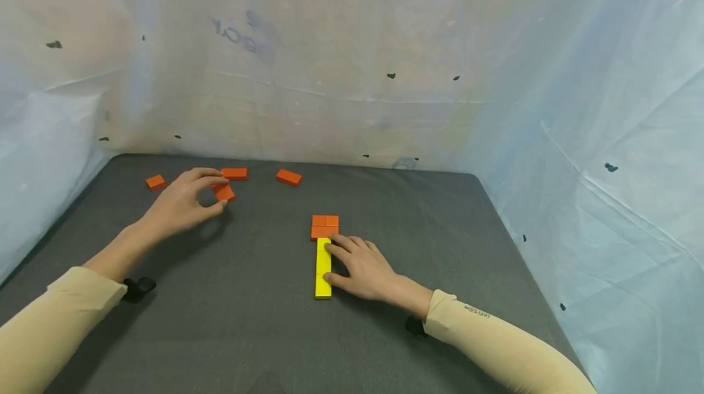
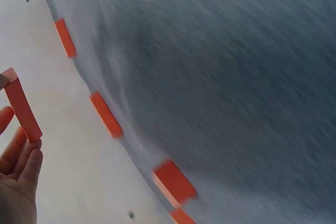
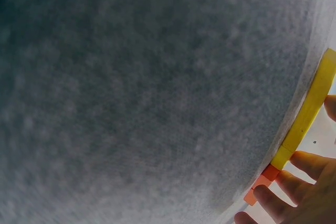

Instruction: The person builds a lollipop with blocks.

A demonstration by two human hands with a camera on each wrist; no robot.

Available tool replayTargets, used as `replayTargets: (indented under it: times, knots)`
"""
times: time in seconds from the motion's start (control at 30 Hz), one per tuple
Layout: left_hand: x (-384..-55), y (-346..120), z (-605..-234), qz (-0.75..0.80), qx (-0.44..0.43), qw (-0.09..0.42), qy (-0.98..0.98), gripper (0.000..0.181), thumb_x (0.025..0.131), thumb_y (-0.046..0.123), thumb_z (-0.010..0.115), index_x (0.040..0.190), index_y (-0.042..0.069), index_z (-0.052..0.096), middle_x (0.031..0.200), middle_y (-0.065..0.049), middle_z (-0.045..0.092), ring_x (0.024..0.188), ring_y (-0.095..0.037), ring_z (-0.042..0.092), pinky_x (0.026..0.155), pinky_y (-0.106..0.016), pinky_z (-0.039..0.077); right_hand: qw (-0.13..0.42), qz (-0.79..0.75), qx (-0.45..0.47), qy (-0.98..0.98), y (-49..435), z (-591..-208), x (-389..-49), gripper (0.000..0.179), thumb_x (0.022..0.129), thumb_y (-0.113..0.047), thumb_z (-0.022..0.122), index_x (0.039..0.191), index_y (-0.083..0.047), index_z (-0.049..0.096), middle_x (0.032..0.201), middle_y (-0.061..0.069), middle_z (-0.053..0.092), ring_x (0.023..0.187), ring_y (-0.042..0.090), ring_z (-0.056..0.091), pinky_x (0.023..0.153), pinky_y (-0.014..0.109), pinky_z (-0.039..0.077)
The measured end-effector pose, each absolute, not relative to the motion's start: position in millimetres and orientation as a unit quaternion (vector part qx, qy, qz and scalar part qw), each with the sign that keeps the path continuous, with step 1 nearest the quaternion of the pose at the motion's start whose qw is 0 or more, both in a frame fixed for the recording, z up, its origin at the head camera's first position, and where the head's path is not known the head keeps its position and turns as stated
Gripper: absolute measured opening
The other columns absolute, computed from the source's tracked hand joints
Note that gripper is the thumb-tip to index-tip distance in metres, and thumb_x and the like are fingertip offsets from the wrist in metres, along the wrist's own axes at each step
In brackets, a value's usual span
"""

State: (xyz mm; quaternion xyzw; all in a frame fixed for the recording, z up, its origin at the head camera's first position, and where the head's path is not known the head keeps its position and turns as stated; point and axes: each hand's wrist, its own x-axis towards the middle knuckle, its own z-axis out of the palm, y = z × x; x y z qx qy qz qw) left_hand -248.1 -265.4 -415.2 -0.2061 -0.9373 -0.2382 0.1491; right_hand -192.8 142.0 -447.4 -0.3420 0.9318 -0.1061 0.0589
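My left hand pinches an orange block by its ends, between thumb and fingers, at the left rear of the dark table. On the table a long yellow block and a short yellow block lie end to end in a strip. Its far end meets a group of orange blocks set side by side. My right hand rests along the strip's right side, fingers extended. Its thumb touches the long yellow block, and fingertips lie against the short yellow block and the orange group.
Loose orange blocks lie near the table's far edge: a small one left of my left hand, one just behind it, and another farther right. Pale plastic sheeting hangs behind and beside the dark table.
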Motion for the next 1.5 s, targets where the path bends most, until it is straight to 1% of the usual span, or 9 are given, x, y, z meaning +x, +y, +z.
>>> replayTargets:
  times: [0.13, 0.3, 0.5, 0.77, 0.9, 1.17, 1.33, 1.5]
  knots:
    - [-252.6, -245.9, -415.7, -0.244, -0.231, 0.156, -0.929, 0.044, 0.088, 0.012, 0.081, 0.129, 0.002, 0.07, 0.139, -0.022, 0.056, 0.126, -0.046, 0.052, 0.095, -0.065, 0.047, 0.058, -0.106, -0.343, 0.932, 142.4, -447.5, -192.6, 0.068, 0.103, -0.053, 0.06, 0.159, -0.018, 0.045, 0.168, 0.004, 0.033, 0.149, 0.028, 0.039, 0.117, 0.056, 0.036]
    - [-259.5, -223.8, -417.9, -0.246, -0.27, 0.154, -0.918, 0.043, 0.09, 0.012, 0.079, 0.131, 0.002, 0.069, 0.141, -0.021, 0.055, 0.128, -0.043, 0.052, 0.095, -0.062, 0.049, 0.056, -0.103, -0.343, 0.932, 143.0, -448.6, -192.9, 0.068, 0.103, -0.053, 0.06, 0.159, -0.018, 0.045, 0.168, 0.004, 0.033, 0.148, 0.028, 0.039, 0.117, 0.056, 0.036]
    - [-267.4, -196.8, -424.8, -0.241, -0.299, 0.128, -0.914, 0.042, 0.091, 0.013, 0.078, 0.131, 0.003, 0.069, 0.141, -0.016, 0.056, 0.127, -0.039, 0.053, 0.095, -0.058, 0.051, 0.056, -0.1, -0.343, 0.932, 143.2, -447.9, -193.0, 0.068, 0.103, -0.054, 0.06, 0.159, -0.018, 0.045, 0.168, 0.004, 0.033, 0.148, 0.027, 0.039, 0.117, 0.055, 0.036]
    - [-274.9, -163.2, -435.3, -0.215, -0.344, 0.097, -0.909, 0.041, 0.089, 0.014, 0.079, 0.128, 0.002, 0.071, 0.142, -0.015, 0.057, 0.126, -0.035, 0.056, 0.096, -0.051, 0.054, 0.055, -0.098, -0.34, 0.934, 142.8, -446.8, -190.4, 0.068, 0.103, -0.054, 0.06, 0.159, -0.019, 0.045, 0.168, 0.003, 0.033, 0.149, 0.027, 0.039, 0.118, 0.056, 0.036]
    - [-277.4, -151.6, -436.8, -0.202, -0.355, 0.077, -0.91, 0.043, 0.09, 0.015, 0.079, 0.13, 0.002, 0.07, 0.143, -0.016, 0.057, 0.128, -0.036, 0.057, 0.098, -0.051, 0.054, 0.054, -0.092, -0.339, 0.935, 142.2, -446.5, -190.0, 0.068, 0.103, -0.055, 0.058, 0.159, -0.019, 0.045, 0.168, 0.002, 0.033, 0.149, 0.027, 0.039, 0.117, 0.055, 0.036]
    - [-284.4, -140.7, -439.7, -0.174, -0.351, 0.029, -0.92, 0.044, 0.092, 0.017, 0.079, 0.133, 0.005, 0.069, 0.144, -0.015, 0.057, 0.131, -0.036, 0.056, 0.101, -0.052, 0.054, 0.055, -0.088, -0.337, 0.936, 141.0, -446.3, -189.6, 0.068, 0.103, -0.056, 0.058, 0.16, -0.02, 0.045, 0.168, 0.002, 0.032, 0.149, 0.027, 0.039, 0.117, 0.055, 0.036]
    - [-289.5, -139.0, -444.1, -0.164, -0.348, 0.01, -0.923, 0.044, 0.093, 0.018, 0.078, 0.134, 0.006, 0.068, 0.145, -0.014, 0.056, 0.132, -0.035, 0.055, 0.102, -0.052, 0.053, 0.056, -0.088, -0.338, 0.936, 140.4, -446.2, -189.2, 0.068, 0.103, -0.056, 0.058, 0.16, -0.02, 0.044, 0.169, 0.002, 0.032, 0.149, 0.027, 0.039, 0.117, 0.055, 0.036]
    - [-291.1, -137.1, -445.2, -0.167, -0.347, -0.002, -0.923, 0.043, 0.093, 0.016, 0.077, 0.134, 0.006, 0.068, 0.146, -0.015, 0.056, 0.133, -0.036, 0.055, 0.103, -0.054, 0.052, 0.055, -0.087, -0.338, 0.935, 140.1, -445.7, -189.0, 0.068, 0.103, -0.056, 0.057, 0.16, -0.02, 0.044, 0.168, 0.002, 0.032, 0.149, 0.027, 0.039, 0.117, 0.055, 0.036]
